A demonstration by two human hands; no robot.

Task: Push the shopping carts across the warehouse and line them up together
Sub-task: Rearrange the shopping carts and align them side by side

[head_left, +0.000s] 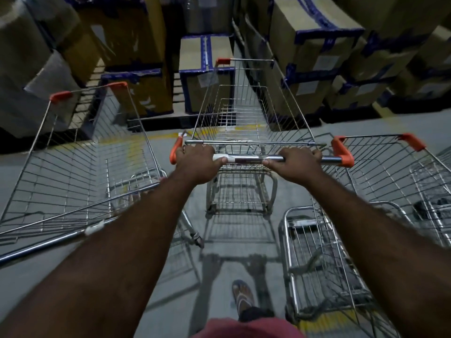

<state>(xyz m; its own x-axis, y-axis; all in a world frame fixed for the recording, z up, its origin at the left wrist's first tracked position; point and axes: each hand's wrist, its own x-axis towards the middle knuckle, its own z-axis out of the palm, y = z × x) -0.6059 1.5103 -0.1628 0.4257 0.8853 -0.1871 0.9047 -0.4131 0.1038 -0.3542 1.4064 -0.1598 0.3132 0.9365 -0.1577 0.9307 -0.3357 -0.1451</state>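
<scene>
Grey warehouse floor (9,167) is running up to taped cartons (317,45) stacking along the far side. Middle cart (249,142) is sitting between left cart (80,152) and right cart (390,172), long axis running straight away from the person, nose pointing at the cartons. Left hand (197,159) and right hand (297,162) are each curling fingers round its handle bar (249,159), one toward each end

Shiny chrome wire carts (244,123) all over
The handle bar (249,158) is glossy metal, end caps (343,152) orange plastic, boxes (307,40) matt cardboard with blue tape.
</scene>
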